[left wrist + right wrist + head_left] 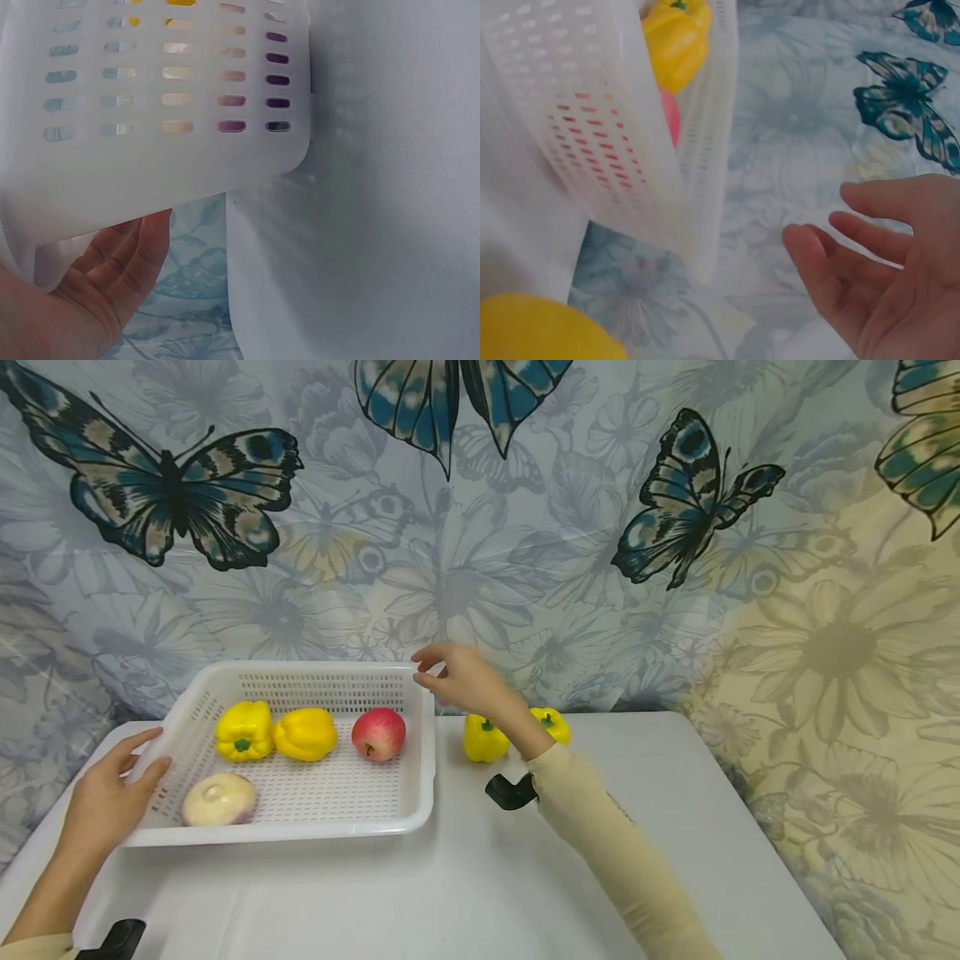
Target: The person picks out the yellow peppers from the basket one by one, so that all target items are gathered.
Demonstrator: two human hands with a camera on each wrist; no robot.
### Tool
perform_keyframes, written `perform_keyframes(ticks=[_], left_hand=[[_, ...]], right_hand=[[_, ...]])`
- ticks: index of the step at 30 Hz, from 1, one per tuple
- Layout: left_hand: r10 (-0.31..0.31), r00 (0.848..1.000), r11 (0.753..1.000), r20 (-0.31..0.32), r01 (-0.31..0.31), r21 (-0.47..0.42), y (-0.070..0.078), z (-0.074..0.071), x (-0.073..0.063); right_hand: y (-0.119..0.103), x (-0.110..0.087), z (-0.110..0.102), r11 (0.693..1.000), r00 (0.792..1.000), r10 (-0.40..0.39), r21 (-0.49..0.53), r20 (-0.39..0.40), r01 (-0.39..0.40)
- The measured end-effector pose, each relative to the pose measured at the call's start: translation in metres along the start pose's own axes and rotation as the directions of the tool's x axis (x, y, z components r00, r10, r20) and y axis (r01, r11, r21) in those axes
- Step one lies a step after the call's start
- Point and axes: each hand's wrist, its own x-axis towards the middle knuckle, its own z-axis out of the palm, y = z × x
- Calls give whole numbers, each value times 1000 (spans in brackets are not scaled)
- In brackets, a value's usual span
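A white plastic basket (337,831) with slotted walls stands on the left of the table. Inside are two yellow bell peppers (305,734), a red apple (378,734) and a pale round vegetable (220,799) with purple sides. My left hand (112,789) holds the basket's left rim; in the left wrist view its fingers (142,255) reach beneath the edge. At the back right corner is my right hand (465,677), fingers loosely bent. The right wrist view shows that hand (885,270) apart from the basket and holding nothing.
Two more yellow bell peppers (485,739) stand on the white table (637,793) right of the basket, partly behind my right forearm. A butterfly-printed cloth (465,560) hangs behind the table's back edge. Black straps (512,792) sit at both wrists.
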Motion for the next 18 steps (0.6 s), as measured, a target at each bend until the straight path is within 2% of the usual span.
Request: perform_keyframes(ticks=[3, 5, 9, 12, 14, 16, 18], left_hand=[[1, 1000, 1000, -11, -1, 11, -2, -1, 1], [-4, 1000, 1000, -13, 4, 7, -2, -1, 1], [-8, 1000, 1000, 0, 8, -5, -1, 0, 3], [-12, 1000, 1000, -1, 12, -1, 0, 1, 3], [-10, 1000, 1000, -5, 10, 4, 0, 1, 2], [-8, 1000, 1000, -7, 8, 6, 1, 2, 2], [-12, 1000, 1000, -1, 12, 0, 2, 1, 2]], right_hand=[[-4, 8, 9, 1000, 999, -16, 1, 46, 16], [-5, 13, 16, 1000, 998, 0, 11, 65, 0], [-9, 20, 28, 987, 993, 113, 108, 46, -117], [-14, 25, 37, 956, 980, 197, 214, 27, -198], [-17, 29, 42, 941, 974, 225, 253, 35, -227], [-20, 32, 48, 934, 969, 243, 260, 48, -247], [-23, 35, 53, 946, 967, 247, 203, 60, -254]])
